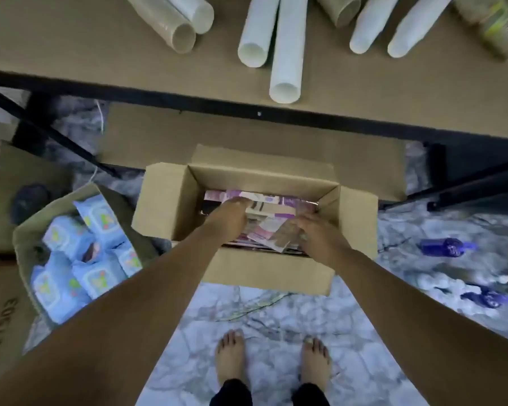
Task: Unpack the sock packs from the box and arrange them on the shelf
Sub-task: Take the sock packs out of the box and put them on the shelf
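An open cardboard box stands on the floor in front of me, its flaps folded out. Inside lie several flat sock packs with pink, purple and white printing. Both my hands are down in the box. My left hand grips the left side of a small stack of packs. My right hand grips the stack's right side, fingers curled over its edge. The shelf, a brown board with a dark front rail, runs across the top of the view just beyond the box.
Sleeves of stacked paper cups lie on the shelf. To the left stands another open carton of light-blue packets. Blue bottles lie on the marble floor at right. My bare feet stand behind the box.
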`<state>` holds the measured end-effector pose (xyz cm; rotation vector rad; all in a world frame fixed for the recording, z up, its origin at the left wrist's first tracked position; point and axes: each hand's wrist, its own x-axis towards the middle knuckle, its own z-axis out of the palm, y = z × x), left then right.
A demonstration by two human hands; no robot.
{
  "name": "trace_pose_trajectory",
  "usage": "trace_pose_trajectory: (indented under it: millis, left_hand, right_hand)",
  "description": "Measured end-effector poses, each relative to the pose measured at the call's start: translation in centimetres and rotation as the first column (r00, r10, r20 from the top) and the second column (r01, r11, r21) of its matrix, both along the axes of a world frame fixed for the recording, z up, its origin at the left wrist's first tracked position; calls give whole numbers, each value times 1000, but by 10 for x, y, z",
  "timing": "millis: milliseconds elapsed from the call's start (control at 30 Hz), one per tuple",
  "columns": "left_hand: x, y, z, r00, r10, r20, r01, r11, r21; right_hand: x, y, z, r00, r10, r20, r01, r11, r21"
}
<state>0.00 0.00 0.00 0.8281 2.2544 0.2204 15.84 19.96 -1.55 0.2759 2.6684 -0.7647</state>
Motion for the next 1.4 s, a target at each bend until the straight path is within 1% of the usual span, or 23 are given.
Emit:
trace_pose_trajectory:
  millis: [67, 133, 200, 333, 400, 467, 533, 600, 667, 700, 767, 833, 867, 933, 967, 1000, 1067, 1100, 1133, 1167, 1267, 1333, 1400]
  left_hand:
    - [-4, 11, -20, 999, -34, -25, 36, 997, 74]
    - [-13, 19, -54, 992, -107, -66, 112, 991, 78]
    - [-17, 25, -71, 984, -160, -78, 166, 983, 80]
    - [-22, 30, -58, 976, -211, -47, 214, 974, 80]
    - [-23, 23, -59, 977, -207, -43, 210, 973, 93]
    - [-24, 12, -55, 975, -200, -98, 209, 973, 102]
    - [-25, 1, -48, 963, -153, -223, 185, 974, 132]
    - [-26, -8, -38, 935, -59, -351, 138, 969, 204]
    - [-28, -18, -26, 911, 9, -413, 102, 964, 245]
    - [-28, -22, -22, 902, -4, -432, 119, 964, 239]
    - [-26, -27, -20, 893, -105, -437, 190, 969, 155]
    - [-21, -25, -18, 891, -190, -412, 206, 979, -6]
    - [-19, -23, -18, 887, -213, -410, 193, 977, -90]
    - [-12, -16, -20, 883, -249, -399, 168, 959, -228]
    - [-9, -12, -21, 878, -267, -398, 165, 948, -272]
    - [-5, -9, -23, 873, -283, -397, 168, 939, -300]
    - [1, -5, -27, 880, -294, -373, 175, 931, -321]
    - [4, -4, -29, 894, -286, -344, 173, 930, -323]
    - [6, -3, -30, 909, -276, -312, 171, 930, -324]
    - [6, -3, -33, 917, -274, -290, 176, 930, -324]
    - [9, -2, -35, 920, -304, -248, 216, 920, -326]
    - [12, 1, -36, 904, -338, -261, 254, 917, -308]
    - [13, 2, -38, 864, -406, -299, 337, 906, -256]
  right_hand:
    - [-4, 5, -27, 996, 75, -43, -75, 997, 1]
    - [-9, 6, -39, 994, 98, -39, -97, 995, 15]
    - [-10, 3, -36, 986, 135, -100, -132, 991, 30]
    - [-13, 3, -35, 967, 150, -204, -140, 988, 66]
    - [-12, 5, -30, 963, 138, -233, -136, 990, 23]
    - [-8, 9, -22, 956, 104, -274, -122, 991, -51]
    - [-3, 12, -6, 955, -2, -297, -37, 991, -125]
    - [0, 12, 13, 942, -163, -294, 108, 975, -195]
    - [0, 12, 31, 888, -366, -279, 286, 914, -286]
    - [-2, 12, 39, 841, -463, -280, 362, 865, -347]
    - [-8, 12, 57, 751, -598, -278, 433, 765, -476]
    - [-15, 10, 71, 689, -677, -258, 455, 682, -573]
    - [-18, 10, 75, 671, -696, -257, 461, 662, -591]
    - [-24, 8, 75, 666, -699, -261, 492, 674, -551]
    - [-29, 7, 71, 687, -679, -261, 509, 705, -493]
    - [-36, 5, 67, 729, -639, -245, 523, 752, -402]
    - [-49, 3, 57, 824, -554, -116, 531, 828, -180]
    - [-55, 2, 50, 853, -521, -36, 517, 852, -76]
    - [-59, 2, 45, 874, -486, 7, 486, 874, 10]
    - [-62, 2, 41, 892, -453, 9, 451, 889, 75]
    - [-66, 1, 40, 934, -340, -110, 355, 920, 165]
    - [-66, -5, 43, 961, -175, -213, 227, 940, 254]
    - [-63, -12, 44, 966, -6, -259, 97, 935, 342]
